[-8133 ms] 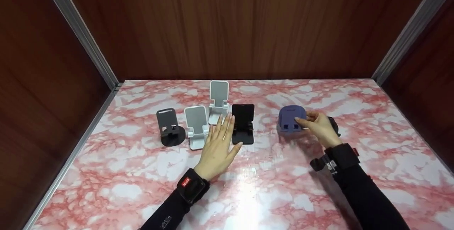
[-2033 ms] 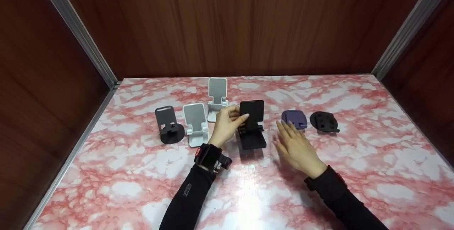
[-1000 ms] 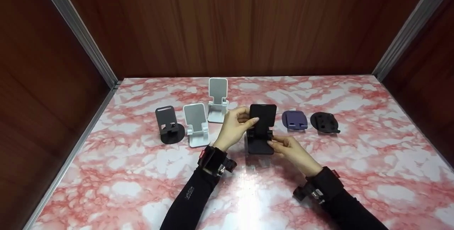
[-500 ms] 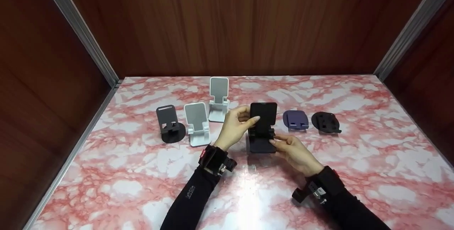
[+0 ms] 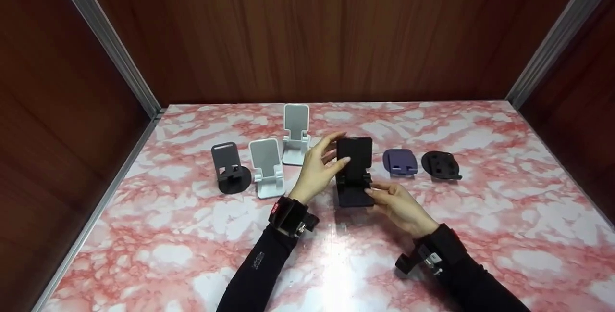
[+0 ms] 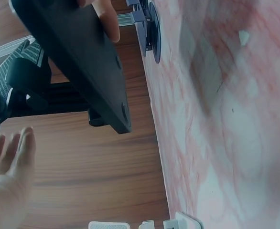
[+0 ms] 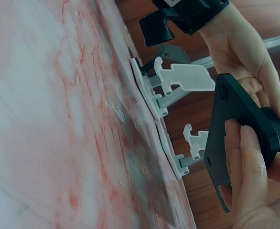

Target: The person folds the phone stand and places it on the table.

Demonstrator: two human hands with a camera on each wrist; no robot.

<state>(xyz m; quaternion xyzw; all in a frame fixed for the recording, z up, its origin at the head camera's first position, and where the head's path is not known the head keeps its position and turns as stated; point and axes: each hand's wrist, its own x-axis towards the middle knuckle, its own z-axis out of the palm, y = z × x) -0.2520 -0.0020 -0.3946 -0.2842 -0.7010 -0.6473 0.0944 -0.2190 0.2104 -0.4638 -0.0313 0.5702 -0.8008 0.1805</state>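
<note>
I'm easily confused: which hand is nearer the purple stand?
Right. The right hand is in front of the purple stand; the left hand is farther left, across the held black stand.

The held stand (image 5: pixel 354 158) is black throughout, with a finely stippled black pad (image 6: pixel 32 52). The nearer white stand (image 5: pixel 265 156) and the farther white stand (image 5: pixel 296 117) each carry a plain grey panel framed by a white rim. The stand at far left (image 5: pixel 226 156) is dark grey over a black round base (image 5: pixel 234 185). Of the two folded stands, one is the purple stand (image 5: pixel 402 159) and the other the black folded stand (image 5: pixel 442 165). The tabletop (image 5: pixel 168 254) is marbled in pinkish red and white. Behind it, the back panel (image 5: pixel 307 38) is reddish brown with darker vertical wood grain, and the corner posts (image 5: pixel 103 35) are silvery grey. Both sleeves (image 5: pixel 257 268) are black, the left one marked with small pale lettering, and the left wrist strap (image 5: pixel 290 216) is black with a red tag (image 5: pixel 274 207).
</note>
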